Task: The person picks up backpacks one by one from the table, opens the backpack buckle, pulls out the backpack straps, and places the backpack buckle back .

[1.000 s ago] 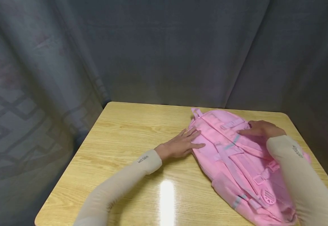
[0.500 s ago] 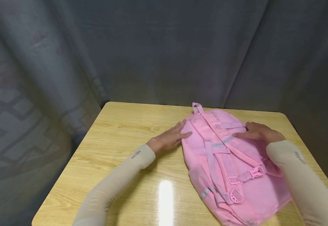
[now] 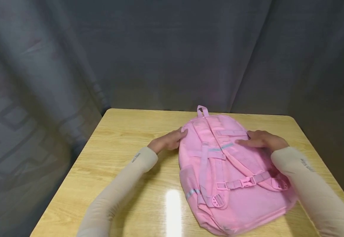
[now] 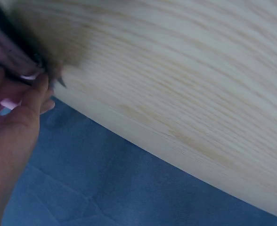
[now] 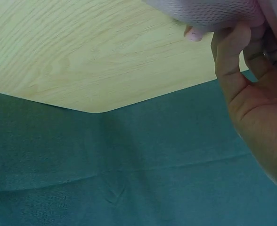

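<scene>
Lying strap side up on a wooden desk (image 3: 130, 131), a pink backpack (image 3: 234, 169) looks soft, probably light, and likelier to sag than break. The left hand (image 3: 172, 138) pinches the backpack's upper left edge; the right hand (image 3: 259, 139) curls its fingers around the upper right. Its top loop (image 3: 206, 112) seems another good hold. Most room stretches left of the backpack; the desk's far edge runs just beyond it.

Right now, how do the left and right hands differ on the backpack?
The left hand holds the backpack at its left edge; the right hand at its right. Left thumb barely laps the edge; right thumb reaches farther onto the backpack. Both hold it near its top.
</scene>
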Tool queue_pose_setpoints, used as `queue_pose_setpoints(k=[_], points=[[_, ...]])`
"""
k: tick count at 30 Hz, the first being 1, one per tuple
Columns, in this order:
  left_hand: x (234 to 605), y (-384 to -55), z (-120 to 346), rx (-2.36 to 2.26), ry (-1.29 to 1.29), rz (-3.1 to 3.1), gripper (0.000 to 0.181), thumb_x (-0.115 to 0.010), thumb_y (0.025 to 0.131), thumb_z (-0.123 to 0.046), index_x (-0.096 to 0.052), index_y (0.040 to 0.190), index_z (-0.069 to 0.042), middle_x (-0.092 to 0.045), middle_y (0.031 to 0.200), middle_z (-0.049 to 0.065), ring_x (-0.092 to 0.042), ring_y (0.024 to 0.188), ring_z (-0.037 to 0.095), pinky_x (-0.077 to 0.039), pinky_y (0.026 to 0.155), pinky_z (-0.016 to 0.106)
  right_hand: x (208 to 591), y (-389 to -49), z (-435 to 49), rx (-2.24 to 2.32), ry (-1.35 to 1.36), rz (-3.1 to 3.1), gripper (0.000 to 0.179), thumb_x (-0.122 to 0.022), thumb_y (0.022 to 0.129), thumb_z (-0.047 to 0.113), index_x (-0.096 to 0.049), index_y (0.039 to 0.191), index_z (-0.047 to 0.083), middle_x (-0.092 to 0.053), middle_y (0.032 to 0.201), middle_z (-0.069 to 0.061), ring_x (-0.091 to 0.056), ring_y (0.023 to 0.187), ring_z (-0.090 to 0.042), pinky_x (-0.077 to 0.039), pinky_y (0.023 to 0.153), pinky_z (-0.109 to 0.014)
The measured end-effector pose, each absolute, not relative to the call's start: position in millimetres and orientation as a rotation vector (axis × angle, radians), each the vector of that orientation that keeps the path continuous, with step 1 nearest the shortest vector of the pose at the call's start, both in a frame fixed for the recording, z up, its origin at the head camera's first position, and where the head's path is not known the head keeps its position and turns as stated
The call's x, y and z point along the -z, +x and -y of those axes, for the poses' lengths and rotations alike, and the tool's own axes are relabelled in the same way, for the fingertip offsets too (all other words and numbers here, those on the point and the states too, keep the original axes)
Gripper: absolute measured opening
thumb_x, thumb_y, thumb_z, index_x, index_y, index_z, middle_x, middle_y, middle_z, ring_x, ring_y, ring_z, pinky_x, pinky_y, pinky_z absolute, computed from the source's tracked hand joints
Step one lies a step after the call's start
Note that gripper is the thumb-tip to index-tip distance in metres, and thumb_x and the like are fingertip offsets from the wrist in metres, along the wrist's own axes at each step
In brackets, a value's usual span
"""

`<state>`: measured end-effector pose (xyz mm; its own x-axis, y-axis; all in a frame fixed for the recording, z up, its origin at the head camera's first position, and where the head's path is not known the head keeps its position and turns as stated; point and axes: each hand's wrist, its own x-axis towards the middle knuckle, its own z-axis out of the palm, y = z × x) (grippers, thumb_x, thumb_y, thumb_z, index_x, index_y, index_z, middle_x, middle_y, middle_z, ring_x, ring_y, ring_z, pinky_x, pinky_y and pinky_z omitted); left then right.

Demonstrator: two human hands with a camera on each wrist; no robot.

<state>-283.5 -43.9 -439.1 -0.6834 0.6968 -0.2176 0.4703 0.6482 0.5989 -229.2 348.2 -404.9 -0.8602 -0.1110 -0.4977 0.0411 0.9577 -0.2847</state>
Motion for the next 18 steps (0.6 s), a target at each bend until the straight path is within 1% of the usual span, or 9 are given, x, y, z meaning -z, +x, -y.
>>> queue_pose_setpoints(k=[2, 5, 7, 9, 12, 13, 14, 16, 18], points=[[437.3, -286.8, 47.0, -0.808, 0.921, -2.394, 0.054, -0.026, 0.111, -0.027, -0.013, 0.158, -0.003, -0.012, 0.166, 0.015, -0.010, 0.153, 0.026, -0.009, 0.128, 0.036, 405.2, -229.6, -343.4, 0.368, -0.056, -2.595, 0.112, -0.043, 0.086, 0.081, -0.022, 0.153, -0.007, -0.033, 0.148, -0.038, -0.037, 0.131, -0.057, -0.038, 0.104, -0.073], [435.0, -291.6, 52.9, -0.826, 0.954, -2.387, 0.050, -0.030, 0.110, -0.018, -0.020, 0.157, -0.001, -0.020, 0.164, 0.014, -0.017, 0.152, 0.024, -0.015, 0.128, 0.035, 404.3, -229.3, -336.7, 0.382, -0.055, -2.589, 0.110, -0.044, 0.086, 0.080, -0.026, 0.152, -0.006, -0.038, 0.146, -0.036, -0.042, 0.128, -0.054, -0.041, 0.102, -0.071], [433.4, -294.7, 56.7, -0.869, 0.914, -2.370, 0.049, -0.031, 0.108, -0.012, -0.024, 0.155, -0.001, -0.023, 0.163, 0.014, -0.019, 0.151, 0.025, -0.016, 0.127, 0.035, 404.2, -229.7, -332.8, 0.383, -0.072, -2.583, 0.108, -0.045, 0.087, 0.078, -0.029, 0.151, -0.006, -0.043, 0.142, -0.035, -0.046, 0.125, -0.052, -0.045, 0.100, -0.069], [432.7, -298.2, 59.4, -0.937, 0.853, -2.355, 0.050, -0.031, 0.105, -0.011, -0.028, 0.154, 0.000, -0.026, 0.162, 0.015, -0.020, 0.151, 0.026, -0.017, 0.127, 0.035, 404.2, -230.6, -328.3, 0.371, -0.113, -2.585, 0.104, -0.045, 0.088, 0.077, -0.035, 0.149, -0.007, -0.053, 0.132, -0.030, -0.054, 0.116, -0.046, -0.050, 0.095, -0.064], [432.1, -303.0, 61.4, -1.097, 0.705, -2.306, 0.051, -0.033, 0.105, -0.016, -0.032, 0.152, 0.002, -0.028, 0.161, 0.016, -0.021, 0.151, 0.028, -0.018, 0.127, 0.037, 405.7, -232.4, -321.9, 0.340, -0.162, -2.592, 0.097, -0.045, 0.089, 0.075, -0.045, 0.142, -0.006, -0.062, 0.112, -0.020, -0.061, 0.101, -0.035, -0.056, 0.087, -0.055], [432.4, -304.3, 61.8, -1.141, 0.657, -2.291, 0.052, -0.035, 0.106, -0.020, -0.031, 0.153, 0.002, -0.028, 0.161, 0.016, -0.023, 0.150, 0.030, -0.019, 0.127, 0.038, 406.5, -233.2, -319.7, 0.330, -0.186, -2.596, 0.095, -0.045, 0.090, 0.074, -0.047, 0.139, -0.007, -0.062, 0.105, -0.017, -0.061, 0.096, -0.032, -0.056, 0.084, -0.052], [432.6, -305.5, 62.0, -1.169, 0.625, -2.289, 0.053, -0.037, 0.106, -0.022, -0.031, 0.153, 0.003, -0.028, 0.161, 0.017, -0.024, 0.150, 0.031, -0.020, 0.127, 0.039, 407.2, -233.5, -317.0, 0.334, -0.185, -2.592, 0.093, -0.045, 0.089, 0.074, -0.049, 0.137, -0.005, -0.061, 0.100, -0.014, -0.061, 0.093, -0.029, -0.057, 0.082, -0.049], [432.6, -306.8, 62.5, -1.201, 0.595, -2.297, 0.056, -0.044, 0.105, -0.023, -0.031, 0.152, 0.005, -0.029, 0.160, 0.020, -0.027, 0.148, 0.032, -0.022, 0.126, 0.041, 408.8, -233.8, -311.5, 0.327, -0.205, -2.597, 0.089, -0.045, 0.090, 0.074, -0.052, 0.133, -0.004, -0.060, 0.093, -0.010, -0.061, 0.088, -0.026, -0.057, 0.079, -0.046], [433.6, -308.6, 63.1, -1.171, 0.631, -2.344, 0.054, -0.050, 0.102, -0.023, -0.039, 0.145, 0.008, -0.040, 0.151, 0.026, -0.039, 0.140, 0.034, -0.033, 0.122, 0.042, 410.4, -233.6, -305.2, 0.318, -0.232, -2.612, 0.085, -0.045, 0.090, 0.073, -0.056, 0.129, -0.003, -0.059, 0.089, -0.009, -0.060, 0.084, -0.024, -0.056, 0.075, -0.042]])
